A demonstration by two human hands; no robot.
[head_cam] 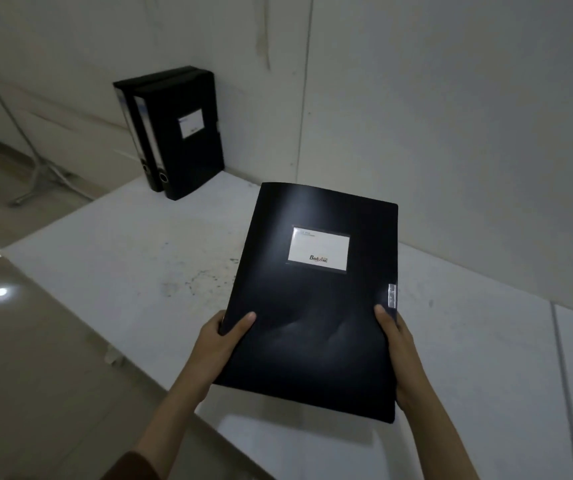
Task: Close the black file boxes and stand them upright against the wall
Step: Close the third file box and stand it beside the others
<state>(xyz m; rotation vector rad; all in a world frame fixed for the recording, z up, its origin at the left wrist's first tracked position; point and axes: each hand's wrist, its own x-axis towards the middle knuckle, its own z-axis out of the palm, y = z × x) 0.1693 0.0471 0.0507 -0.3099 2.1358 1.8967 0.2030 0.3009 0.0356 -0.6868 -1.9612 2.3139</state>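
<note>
I hold a closed black file box [312, 323] flat, front face up, above the white table [122, 271]. A white label sits on its upper half and a small clasp on its right edge. My left hand [222, 344] grips its left edge, thumb on top. On the right edge, just below the clasp, my right hand [399, 355] grips it the same way. Two more black file boxes [177, 133] stand upright side by side at the table's far left corner, touching the wall [416, 98].
The table's left edge runs diagonally from near the standing boxes toward me. Beyond it lies a glossy tiled floor [18, 341] with a metal stand [32, 157] by the far wall. A seam crosses the table at the right.
</note>
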